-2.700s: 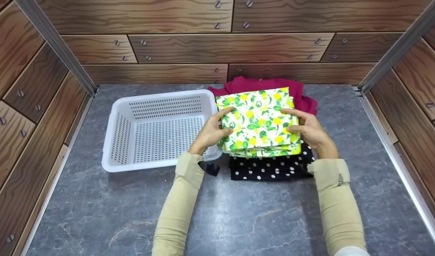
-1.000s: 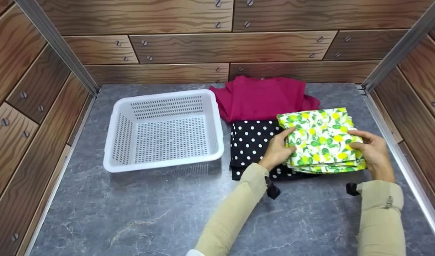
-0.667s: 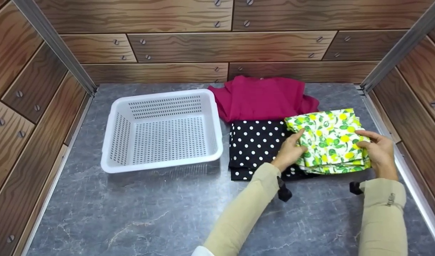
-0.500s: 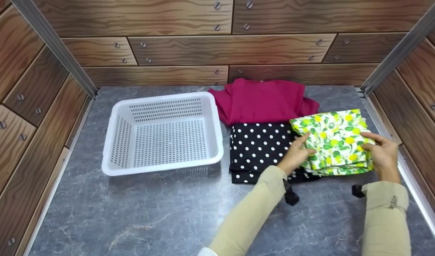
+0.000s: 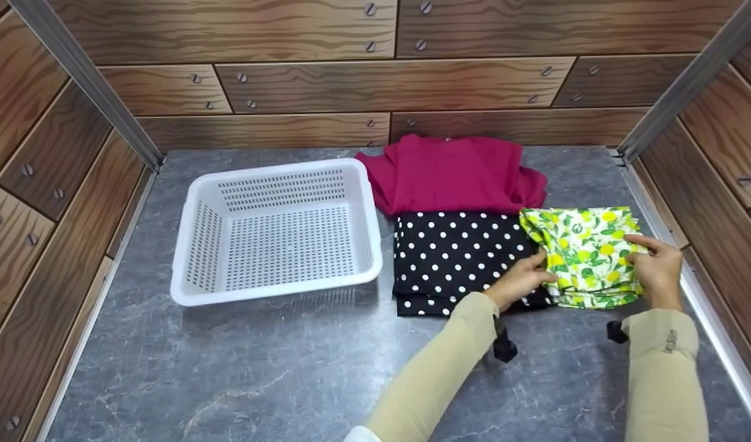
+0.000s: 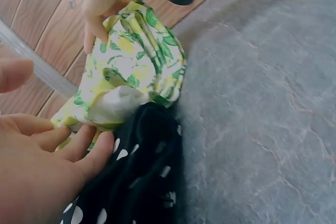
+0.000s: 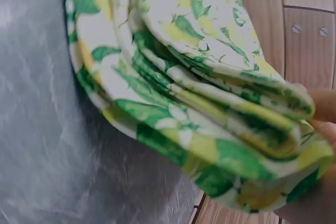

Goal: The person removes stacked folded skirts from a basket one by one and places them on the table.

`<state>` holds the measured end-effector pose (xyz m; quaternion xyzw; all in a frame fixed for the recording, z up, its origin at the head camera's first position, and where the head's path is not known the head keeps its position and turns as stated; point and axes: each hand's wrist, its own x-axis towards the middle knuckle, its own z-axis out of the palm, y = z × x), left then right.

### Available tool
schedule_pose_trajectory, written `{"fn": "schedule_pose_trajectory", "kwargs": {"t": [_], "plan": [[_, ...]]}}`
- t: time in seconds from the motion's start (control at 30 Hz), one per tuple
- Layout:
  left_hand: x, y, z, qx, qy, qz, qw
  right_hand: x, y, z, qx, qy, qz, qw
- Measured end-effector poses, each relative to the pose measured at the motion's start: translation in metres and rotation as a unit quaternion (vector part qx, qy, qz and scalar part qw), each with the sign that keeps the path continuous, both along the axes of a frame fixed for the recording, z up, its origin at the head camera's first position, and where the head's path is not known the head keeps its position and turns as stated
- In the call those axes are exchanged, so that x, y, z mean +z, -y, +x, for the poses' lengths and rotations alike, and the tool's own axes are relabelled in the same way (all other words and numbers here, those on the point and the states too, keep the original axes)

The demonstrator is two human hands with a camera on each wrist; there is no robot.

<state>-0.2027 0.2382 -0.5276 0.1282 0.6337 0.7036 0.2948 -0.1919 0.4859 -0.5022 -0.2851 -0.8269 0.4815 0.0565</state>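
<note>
A folded white cloth printed with lemons and green leaves (image 5: 587,252) lies at the right, its left edge against a folded black polka-dot cloth (image 5: 455,258). My right hand (image 5: 661,270) grips its right side, thumb on top; the right wrist view shows the stacked folds (image 7: 173,93) running into that hand. At the left edge is my left hand (image 5: 519,282), above the black cloth. In the left wrist view its fingers (image 6: 97,153) touch the lemon-print edge while the thumb stands apart from the fabric.
A white perforated plastic basket (image 5: 277,293) with nothing in it stands at the left. Behind the black cloth lies a folded crimson garment (image 5: 455,175), near the wood-patterned back wall (image 5: 301,86). A metal rail (image 5: 719,325) edges the grey table (image 5: 240,368) on the right.
Both hands have carried the lemon-print cloth rightward from over the black and crimson pieces. It now sits lower and flatter beside the black cloth, and my left thumb has come off it.
</note>
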Motion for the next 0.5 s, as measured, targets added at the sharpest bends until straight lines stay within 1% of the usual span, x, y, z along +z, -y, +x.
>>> {"fn": "schedule_pose_trajectory", "kwargs": {"t": [0.1,0.23,0.37,0.5], "plan": [[0.000,-0.001,0.001,-0.008,-0.012,-0.012,0.9998,-0.002,-0.007,-0.003,0.018,0.023,0.041,0.9987],[-0.002,-0.003,0.003,-0.016,-0.016,-0.019,0.9996,-0.006,-0.016,-0.001,0.027,0.039,0.068,0.9966],[-0.005,0.000,0.008,-0.029,-0.006,-0.030,0.9991,-0.013,-0.021,0.005,0.040,0.054,0.088,0.9938],[-0.010,0.008,0.011,-0.037,0.019,-0.021,0.9989,-0.018,-0.018,0.009,0.058,0.078,0.106,0.9896]]}}
